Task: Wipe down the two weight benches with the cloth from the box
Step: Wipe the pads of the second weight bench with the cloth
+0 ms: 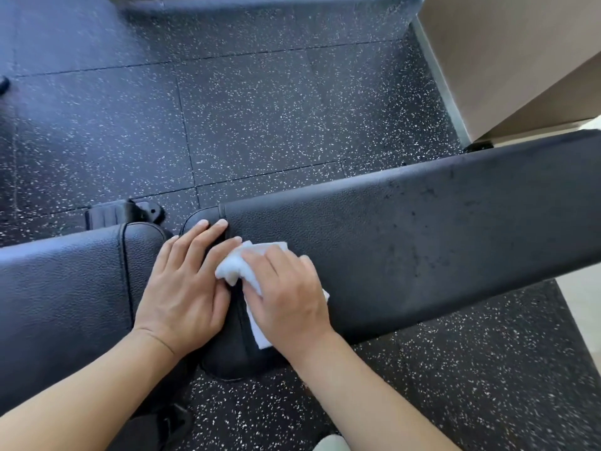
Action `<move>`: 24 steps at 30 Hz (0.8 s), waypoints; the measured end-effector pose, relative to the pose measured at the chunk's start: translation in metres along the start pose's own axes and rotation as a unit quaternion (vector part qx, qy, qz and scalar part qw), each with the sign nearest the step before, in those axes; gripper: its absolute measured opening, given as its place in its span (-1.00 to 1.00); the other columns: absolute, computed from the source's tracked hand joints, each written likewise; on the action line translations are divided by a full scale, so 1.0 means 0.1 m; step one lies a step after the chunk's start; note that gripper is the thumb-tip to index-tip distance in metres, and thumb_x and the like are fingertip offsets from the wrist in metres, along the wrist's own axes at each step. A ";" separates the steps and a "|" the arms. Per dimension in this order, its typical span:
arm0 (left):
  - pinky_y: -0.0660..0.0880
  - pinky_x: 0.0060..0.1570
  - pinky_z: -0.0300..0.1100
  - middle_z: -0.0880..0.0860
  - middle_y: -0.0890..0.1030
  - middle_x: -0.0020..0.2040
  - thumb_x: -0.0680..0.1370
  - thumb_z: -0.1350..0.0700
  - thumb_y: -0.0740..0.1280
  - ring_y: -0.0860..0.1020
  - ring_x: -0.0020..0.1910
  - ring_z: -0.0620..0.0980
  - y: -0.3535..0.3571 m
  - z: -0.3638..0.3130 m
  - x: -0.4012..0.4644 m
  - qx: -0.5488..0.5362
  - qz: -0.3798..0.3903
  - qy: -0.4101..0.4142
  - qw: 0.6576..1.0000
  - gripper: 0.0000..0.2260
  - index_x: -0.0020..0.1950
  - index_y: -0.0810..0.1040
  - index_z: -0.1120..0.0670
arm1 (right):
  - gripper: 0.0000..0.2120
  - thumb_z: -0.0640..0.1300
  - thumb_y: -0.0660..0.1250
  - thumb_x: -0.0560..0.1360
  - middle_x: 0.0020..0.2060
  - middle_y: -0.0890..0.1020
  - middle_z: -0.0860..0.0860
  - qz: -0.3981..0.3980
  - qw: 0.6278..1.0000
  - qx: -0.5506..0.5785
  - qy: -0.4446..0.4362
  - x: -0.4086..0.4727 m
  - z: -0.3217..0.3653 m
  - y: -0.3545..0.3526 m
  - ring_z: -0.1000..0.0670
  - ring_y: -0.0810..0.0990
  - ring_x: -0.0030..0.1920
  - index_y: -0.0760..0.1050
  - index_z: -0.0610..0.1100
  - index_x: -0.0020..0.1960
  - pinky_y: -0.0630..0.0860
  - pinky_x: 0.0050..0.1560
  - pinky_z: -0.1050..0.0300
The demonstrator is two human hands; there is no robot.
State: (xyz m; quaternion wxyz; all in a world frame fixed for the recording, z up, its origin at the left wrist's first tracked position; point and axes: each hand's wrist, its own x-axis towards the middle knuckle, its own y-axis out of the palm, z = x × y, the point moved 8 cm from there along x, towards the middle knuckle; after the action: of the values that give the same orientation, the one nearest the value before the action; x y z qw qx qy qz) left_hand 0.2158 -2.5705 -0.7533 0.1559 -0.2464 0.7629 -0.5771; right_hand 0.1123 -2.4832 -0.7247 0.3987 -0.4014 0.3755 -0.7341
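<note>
Long black bench pad (pixel 406 229) runs off to the right, unwiped stretch that way. Right hand (pixel 286 294) presses the white cloth (pixel 234 265) flat at its near end, left hand (pixel 185 288) braced open beside. Second bench (pixel 260 1) probably the top blur.

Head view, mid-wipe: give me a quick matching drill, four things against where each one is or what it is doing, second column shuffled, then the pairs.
Things:
1. left hand
2. right hand
3. cloth
4. bench pad

Places or states:
A. white, bunched under a palm, edges sticking out
B. flat and open on the rounded end of the pad, holding nothing
C. black, stretching off to the right, speckled with dark spots
D. pressing down on the cloth

Pairs: 1-B, 2-D, 3-A, 4-C
</note>
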 end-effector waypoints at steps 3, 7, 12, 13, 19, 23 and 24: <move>0.32 0.49 0.32 0.14 0.39 0.59 0.52 0.05 0.17 0.33 0.59 0.26 -0.03 -0.04 0.01 0.011 -0.005 0.010 1.000 -0.44 0.53 0.45 0.12 | -0.84 -0.13 0.45 0.49 -0.14 0.59 -0.04 -0.004 1.000 -0.013 -0.020 0.32 -0.35 -0.11 -0.13 0.57 -0.17 0.64 -0.12 0.06 0.41 -0.24 -0.05; 0.33 0.48 0.33 0.16 0.38 0.59 0.53 0.05 0.17 0.34 0.58 0.28 -0.02 -0.03 0.02 0.019 0.004 0.007 1.000 -0.43 0.54 0.46 0.13 | -0.79 -0.07 0.36 0.53 -0.11 0.57 -0.11 -0.025 0.994 -0.038 0.098 0.53 -1.34 -0.46 -0.22 0.59 -0.16 0.61 -0.16 0.08 0.51 -0.18 -0.13; 0.33 0.47 0.33 0.15 0.36 0.60 0.52 0.05 0.18 0.33 0.58 0.28 0.01 -0.01 0.02 0.017 0.012 0.005 1.000 -0.43 0.54 0.45 0.12 | -0.74 -0.02 0.23 0.57 -0.10 0.55 -0.08 -0.046 0.981 -0.061 0.177 0.20 -1.74 -0.73 -0.18 0.55 -0.16 0.59 -0.15 0.11 0.51 -0.18 -0.14; 0.33 0.47 0.33 0.15 0.36 0.60 0.52 0.05 0.18 0.33 0.58 0.27 0.01 -0.01 0.01 0.018 0.013 0.004 1.000 -0.43 0.54 0.45 0.12 | -0.77 -0.05 0.26 0.57 -0.09 0.56 -0.07 -0.038 0.981 -0.066 0.176 0.13 -1.60 -0.69 -0.18 0.56 -0.15 0.58 -0.14 0.11 0.51 -0.18 -0.11; 0.33 0.47 0.34 0.14 0.37 0.60 0.53 0.03 0.17 0.32 0.59 0.27 -0.01 -0.02 0.01 0.011 0.021 -0.002 1.000 -0.44 0.54 0.45 0.11 | -0.72 -0.08 0.42 0.46 -0.02 0.62 -0.02 0.066 0.996 -0.041 0.033 -0.06 -0.26 -0.13 -0.16 0.58 -0.08 0.60 -0.10 0.16 0.50 -0.14 -0.08; 0.33 0.48 0.30 0.14 0.38 0.60 0.55 0.00 0.17 0.33 0.58 0.26 -0.02 -0.02 0.02 0.010 0.018 -0.001 1.000 -0.44 0.53 0.47 0.12 | -0.77 -0.09 0.41 0.48 -0.08 0.61 -0.01 0.078 0.996 -0.023 -0.043 -0.10 -0.02 -0.08 -0.11 0.56 -0.16 0.62 -0.09 0.13 0.44 -0.22 -0.05; 0.33 0.48 0.30 0.14 0.38 0.60 0.55 0.01 0.17 0.33 0.58 0.27 -0.01 -0.02 0.02 0.010 0.016 0.000 1.000 -0.45 0.53 0.47 0.12 | -0.77 -0.10 0.43 0.48 -0.10 0.61 -0.02 0.081 0.994 -0.028 -0.067 -0.11 -0.09 -0.12 -0.12 0.56 -0.16 0.64 -0.10 0.13 0.44 -0.23 -0.06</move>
State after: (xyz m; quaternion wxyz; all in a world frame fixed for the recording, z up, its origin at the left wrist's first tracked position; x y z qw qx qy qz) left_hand 0.2135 -2.5697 -0.7517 0.1674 -0.2327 0.7611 -0.5818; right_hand 0.1052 -2.4665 -0.7214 0.4695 -0.4291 0.3999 -0.6600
